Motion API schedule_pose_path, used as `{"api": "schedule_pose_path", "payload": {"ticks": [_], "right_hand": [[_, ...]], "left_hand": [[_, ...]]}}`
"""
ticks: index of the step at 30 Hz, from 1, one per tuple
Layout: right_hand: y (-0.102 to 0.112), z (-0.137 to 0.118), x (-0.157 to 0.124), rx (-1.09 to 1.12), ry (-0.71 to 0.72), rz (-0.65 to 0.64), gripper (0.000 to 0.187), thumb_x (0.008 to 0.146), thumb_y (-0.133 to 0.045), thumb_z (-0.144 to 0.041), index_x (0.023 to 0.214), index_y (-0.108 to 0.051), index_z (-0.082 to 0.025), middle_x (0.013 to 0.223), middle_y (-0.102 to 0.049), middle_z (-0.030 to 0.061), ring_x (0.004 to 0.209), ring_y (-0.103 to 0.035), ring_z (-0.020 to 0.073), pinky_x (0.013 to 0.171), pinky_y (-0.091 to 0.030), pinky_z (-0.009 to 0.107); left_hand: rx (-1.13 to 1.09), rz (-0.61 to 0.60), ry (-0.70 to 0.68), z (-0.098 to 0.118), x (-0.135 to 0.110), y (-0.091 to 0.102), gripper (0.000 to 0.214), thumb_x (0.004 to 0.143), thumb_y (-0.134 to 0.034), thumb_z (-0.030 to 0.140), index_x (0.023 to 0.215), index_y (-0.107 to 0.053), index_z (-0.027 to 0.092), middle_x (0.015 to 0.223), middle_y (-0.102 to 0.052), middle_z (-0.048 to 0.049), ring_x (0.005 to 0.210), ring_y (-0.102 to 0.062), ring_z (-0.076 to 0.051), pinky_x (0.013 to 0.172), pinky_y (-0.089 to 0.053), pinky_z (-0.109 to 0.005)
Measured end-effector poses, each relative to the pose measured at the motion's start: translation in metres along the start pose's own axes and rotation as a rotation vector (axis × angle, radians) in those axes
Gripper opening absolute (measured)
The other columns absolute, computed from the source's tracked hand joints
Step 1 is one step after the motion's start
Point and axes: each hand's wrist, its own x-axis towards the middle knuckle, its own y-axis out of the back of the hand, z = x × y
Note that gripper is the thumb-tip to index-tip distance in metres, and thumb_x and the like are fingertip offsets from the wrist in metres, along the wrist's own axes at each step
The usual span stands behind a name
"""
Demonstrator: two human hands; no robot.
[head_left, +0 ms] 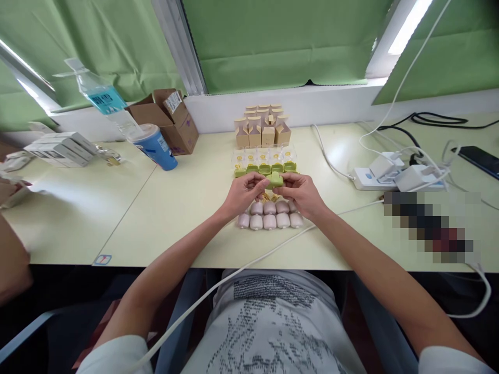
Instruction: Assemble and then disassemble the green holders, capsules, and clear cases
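Note:
My left hand [245, 194] and my right hand [300, 193] meet over the table, both pinching a small green case [274, 179] between their fingertips. Just behind them stands a row of green cases with clear lids [265, 160]. Below my hands lie two rows of pale pink rounded pieces [270, 216], with small yellow bits [266, 197] between those and the held case. Further back, several small tan cardboard boxes [262, 127] are stacked near the wall.
A blue cup [156, 145] and a tilted water bottle [102, 98] sit left of an open brown carton [171, 119]. White boxes [62, 148] lie far left. A power strip with chargers [393, 175], cables and a dark phone [477, 158] are right. Another person's arm [13, 254] shows at left.

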Motion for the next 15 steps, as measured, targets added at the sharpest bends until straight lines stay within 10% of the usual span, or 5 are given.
{"api": "schedule_pose_path", "payload": {"ticks": [15], "right_hand": [[-0.008,0.009,-0.011,-0.529,0.444,0.229,0.028,0.088,-0.088,-0.046,0.097,-0.072,-0.025,0.097,-0.071,0.0028,0.066,-0.054,0.0143,0.063,-0.052,0.034]], "left_hand": [[0.4,0.119,-0.319,-0.002,-0.006,-0.003,0.043,0.104,-0.078,0.059,0.095,-0.086,0.018,0.09,-0.086,-0.0082,0.075,-0.073,-0.018,0.069,-0.056,-0.031]]}}
